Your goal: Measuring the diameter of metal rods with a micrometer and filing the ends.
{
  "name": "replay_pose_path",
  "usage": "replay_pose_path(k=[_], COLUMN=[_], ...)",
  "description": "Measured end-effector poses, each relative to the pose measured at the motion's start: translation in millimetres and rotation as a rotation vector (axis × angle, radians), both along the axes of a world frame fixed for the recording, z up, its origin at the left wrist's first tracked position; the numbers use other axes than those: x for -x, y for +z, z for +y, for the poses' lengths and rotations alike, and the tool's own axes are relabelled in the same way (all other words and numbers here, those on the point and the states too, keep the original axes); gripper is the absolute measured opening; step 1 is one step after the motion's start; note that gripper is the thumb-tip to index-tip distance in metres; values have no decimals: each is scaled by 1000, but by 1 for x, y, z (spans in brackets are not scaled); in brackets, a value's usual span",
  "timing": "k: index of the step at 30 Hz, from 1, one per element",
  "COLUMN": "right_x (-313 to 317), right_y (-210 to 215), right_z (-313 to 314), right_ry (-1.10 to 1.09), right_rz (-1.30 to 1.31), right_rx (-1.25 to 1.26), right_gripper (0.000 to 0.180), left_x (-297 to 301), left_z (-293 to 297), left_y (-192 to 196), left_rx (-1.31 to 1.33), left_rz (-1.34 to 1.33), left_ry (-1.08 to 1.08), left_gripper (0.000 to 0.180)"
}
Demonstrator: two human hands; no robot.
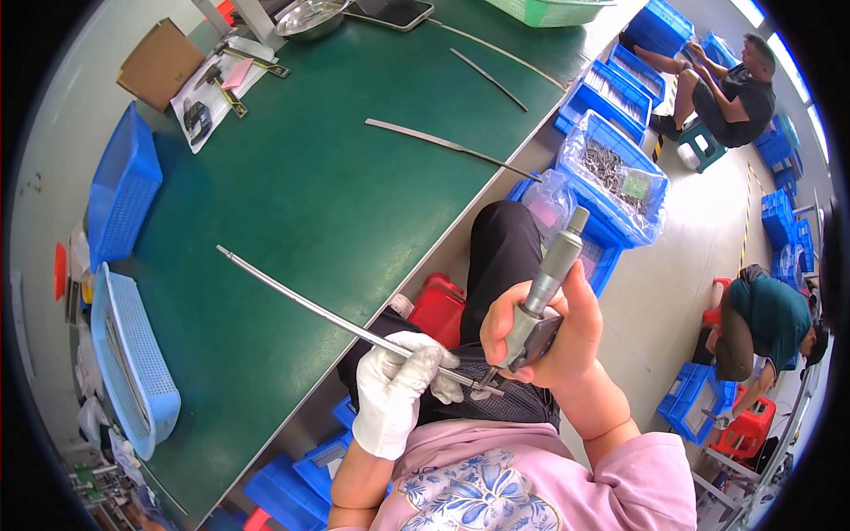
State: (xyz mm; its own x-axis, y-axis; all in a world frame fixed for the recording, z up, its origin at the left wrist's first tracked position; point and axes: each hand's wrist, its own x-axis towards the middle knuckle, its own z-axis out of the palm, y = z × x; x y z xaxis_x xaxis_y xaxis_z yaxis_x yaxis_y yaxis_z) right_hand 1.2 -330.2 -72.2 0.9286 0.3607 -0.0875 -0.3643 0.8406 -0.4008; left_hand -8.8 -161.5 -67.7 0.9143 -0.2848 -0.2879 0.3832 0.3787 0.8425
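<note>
My left hand point(390, 389), in a white glove, is closed around a long thin metal rod point(305, 303) near its lower right end. The rod slants up and left over the green table, its far tip narrower. My bare right hand point(567, 341) grips a micrometer point(553, 270) with a silver thimble and dark grey frame, held tilted with the thimble up. The micrometer's jaws are at the rod's lower right end, just beyond my gloved fingers; whether they touch it is too small to tell.
On the green table point(266, 195) lie a flat metal file point(416, 133), a thin rod point(489, 80), calipers point(232, 93) on papers, and a phone point(390, 11). Blue baskets point(133, 354) line the left edge. A blue crate point(651, 221) of metal parts stands right. Two people sit farther right.
</note>
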Motion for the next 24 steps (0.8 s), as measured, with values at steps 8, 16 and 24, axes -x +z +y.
replay_pose_path(k=[8,16,24], right_x=[-5,-4,-2], right_y=[13,5,6], right_z=[3,3,3], right_ry=[64,85,54], right_rz=[125,8,113], right_rx=[229,270,95], right_gripper=[76,75,70], left_x=[-1,-1,0], left_z=[3,0,3], left_y=[-5,-2,2], left_rx=[21,17,66], left_rz=[-53,-58,-38], left_ry=[43,87,47], left_gripper=[17,17,17])
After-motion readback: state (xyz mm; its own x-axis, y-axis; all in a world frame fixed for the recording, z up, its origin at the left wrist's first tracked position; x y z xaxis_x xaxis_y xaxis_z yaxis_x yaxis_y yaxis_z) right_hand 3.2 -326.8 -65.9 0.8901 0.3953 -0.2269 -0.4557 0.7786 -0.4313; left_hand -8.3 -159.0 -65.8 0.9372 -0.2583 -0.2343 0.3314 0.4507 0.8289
